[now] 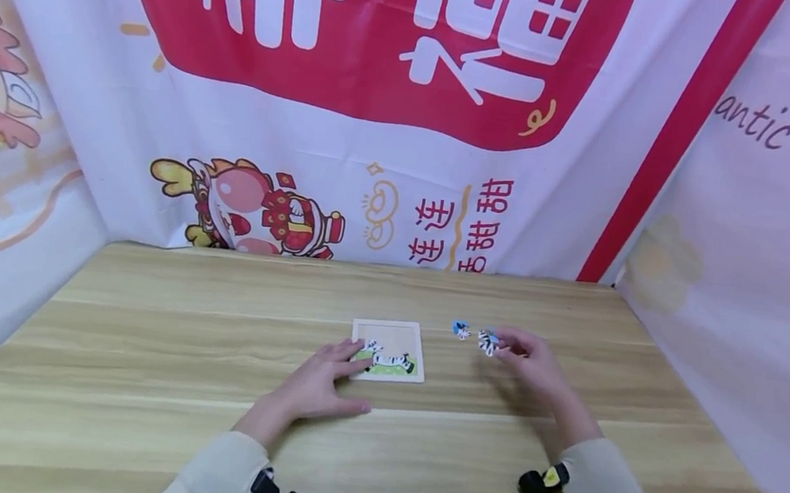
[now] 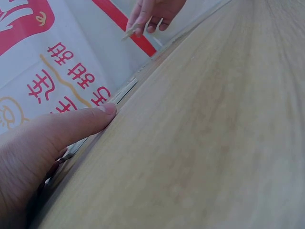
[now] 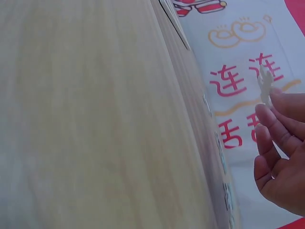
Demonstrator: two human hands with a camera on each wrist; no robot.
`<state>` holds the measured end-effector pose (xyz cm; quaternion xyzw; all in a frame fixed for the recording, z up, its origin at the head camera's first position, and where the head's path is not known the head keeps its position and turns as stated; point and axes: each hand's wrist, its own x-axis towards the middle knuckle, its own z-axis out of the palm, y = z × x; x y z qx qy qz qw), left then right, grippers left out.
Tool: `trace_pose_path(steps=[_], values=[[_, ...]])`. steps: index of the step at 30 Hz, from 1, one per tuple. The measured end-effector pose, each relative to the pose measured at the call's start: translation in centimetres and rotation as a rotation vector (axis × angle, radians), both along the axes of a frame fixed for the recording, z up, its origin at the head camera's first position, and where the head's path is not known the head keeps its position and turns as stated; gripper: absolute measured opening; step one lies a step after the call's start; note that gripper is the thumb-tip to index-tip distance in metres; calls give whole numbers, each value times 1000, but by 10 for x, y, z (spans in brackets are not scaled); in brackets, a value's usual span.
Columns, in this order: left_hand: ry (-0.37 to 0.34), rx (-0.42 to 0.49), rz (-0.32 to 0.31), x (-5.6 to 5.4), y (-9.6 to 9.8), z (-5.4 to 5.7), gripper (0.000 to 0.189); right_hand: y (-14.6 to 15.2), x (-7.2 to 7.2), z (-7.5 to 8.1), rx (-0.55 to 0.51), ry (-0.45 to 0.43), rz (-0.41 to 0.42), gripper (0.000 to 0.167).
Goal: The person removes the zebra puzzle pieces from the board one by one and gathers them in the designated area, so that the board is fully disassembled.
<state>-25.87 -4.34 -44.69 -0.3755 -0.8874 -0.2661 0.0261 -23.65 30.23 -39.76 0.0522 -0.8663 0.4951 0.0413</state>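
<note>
A small square puzzle board (image 1: 386, 351) with a pale raised rim lies on the table. Its lower part holds zebra pieces (image 1: 392, 362) over green; the upper part shows bare tan backing. My left hand (image 1: 322, 376) rests with spread fingers over the board's left edge, its thumb on the wood; in the left wrist view the thumb (image 2: 78, 126) stretches along the tabletop. My right hand (image 1: 531, 364) pinches a striped zebra puzzle piece (image 1: 487, 342) above the table, right of the board. The right wrist view shows that piece (image 3: 265, 86) edge-on between thumb and fingertips.
A blue-and-striped puzzle piece (image 1: 461, 330) lies between the board and my right hand. Along the table's edge in the right wrist view, several thin pieces (image 3: 228, 195) appear edge-on. Printed cloth (image 1: 377, 147) hangs behind the wooden table (image 1: 171, 351) and at both sides.
</note>
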Motion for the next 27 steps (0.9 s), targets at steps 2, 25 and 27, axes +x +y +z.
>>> trace_pose_path(steps=[2, 25, 27], values=[[1, -5, -4, 0, 1, 0, 73, 8, 2, -2, 2, -29, -1, 29], [-20, -34, -8, 0, -2, -1, 73, 37, 0, -29, 164, -25, -26, 30], [-12, -36, -13, 0, -3, 0, 73, 38, -2, -31, 167, -34, -30, 31]])
